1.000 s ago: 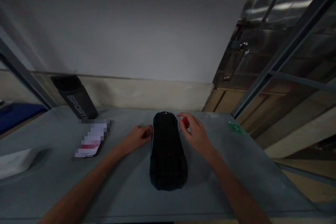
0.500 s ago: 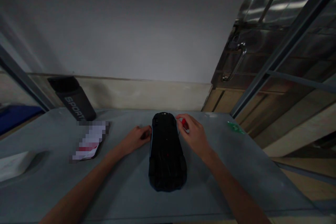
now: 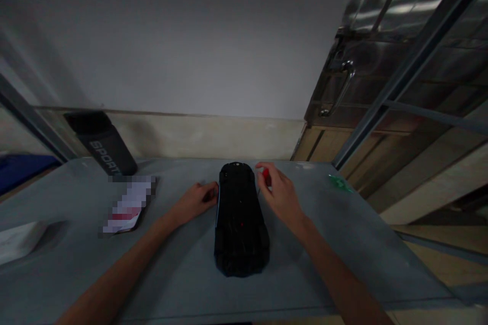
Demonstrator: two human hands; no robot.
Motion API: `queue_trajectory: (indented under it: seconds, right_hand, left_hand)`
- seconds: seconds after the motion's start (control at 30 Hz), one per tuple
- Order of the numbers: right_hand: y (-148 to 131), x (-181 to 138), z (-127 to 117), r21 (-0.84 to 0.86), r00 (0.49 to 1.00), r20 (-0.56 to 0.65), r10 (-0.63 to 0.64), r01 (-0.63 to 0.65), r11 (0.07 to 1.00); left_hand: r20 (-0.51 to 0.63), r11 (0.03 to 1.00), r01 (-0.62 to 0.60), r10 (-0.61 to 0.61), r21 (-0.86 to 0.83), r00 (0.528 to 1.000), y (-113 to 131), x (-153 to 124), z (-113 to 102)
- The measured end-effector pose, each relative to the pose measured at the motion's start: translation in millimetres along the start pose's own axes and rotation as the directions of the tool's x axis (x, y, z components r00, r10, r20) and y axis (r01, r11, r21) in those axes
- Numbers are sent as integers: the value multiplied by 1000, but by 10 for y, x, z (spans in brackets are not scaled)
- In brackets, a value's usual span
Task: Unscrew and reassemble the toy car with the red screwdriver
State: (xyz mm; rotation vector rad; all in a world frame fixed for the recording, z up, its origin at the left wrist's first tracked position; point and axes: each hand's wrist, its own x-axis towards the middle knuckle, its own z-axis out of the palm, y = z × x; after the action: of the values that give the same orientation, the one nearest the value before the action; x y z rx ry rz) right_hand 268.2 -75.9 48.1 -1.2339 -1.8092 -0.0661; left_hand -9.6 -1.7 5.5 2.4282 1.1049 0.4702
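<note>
A black toy car [image 3: 241,213] lies upside down on the grey table, its underside facing up and its long axis pointing away from me. My left hand [image 3: 196,199] rests at the car's left side with curled fingers gripping its edge. By the far right corner of the car, my right hand [image 3: 277,185] is closed around a small red-handled screwdriver [image 3: 266,176]. Its thin shaft slants down beside the car's right edge; the fingers hide part of the handle, and I cannot see the tip.
To the left are a dark bottle [image 3: 104,144] marked SPORT, a blurred-out phone-like item [image 3: 129,205] and a white object [image 3: 21,241]. A green plastic scrap [image 3: 339,183] lies at the right. Metal frame posts [image 3: 375,117] flank the table [image 3: 183,279], with a wall behind.
The view has shifted slightly. Both hands and the car keep nearly the same places relative to each other, with only a slight shift of the right fingers.
</note>
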Motion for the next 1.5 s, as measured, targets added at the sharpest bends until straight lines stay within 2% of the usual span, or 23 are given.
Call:
queue_trajectory:
  seconds: [0.2,0.4,0.57,0.67,0.97,1.23,1.4,1.5]
  right_hand:
    - [-30,18,-52,37,999,26,-39,38,999]
    - [-29,23,-53,23,999,32,16,-17,1000]
    - [-50,45,-136,93,985,126,-122,110,990]
    - [-60,59,-175,96,974,136,-179,167,981]
    - [-16,35,-107,26,994,101,-51,48,999]
    - [-31,28,-127,46,993,103,-50,45,998]
    - [-31,26,-95,19,999,42,7,-8,1000]
    - [-26,23,-105,26,998,56,10,-12,1000]
  left_hand:
    - [-1,1000,13,-13,8,1000,43,-15,-24]
    - [9,1000,6,-6,1,1000,35,6,-18]
    - [13,1000,8,-8,0,1000,-5,17,-5]
    - [8,1000,1,-1,-3,1000,-6,16,-7]
    - [15,1000,4,-4,4,1000,15,22,-17]
    - [15,1000,11,-12,14,1000,24,19,-21]
    - [11,1000,-1,1,13,1000,-20,20,-1]
    - [17,1000,0,0,10,1000,-56,28,12]
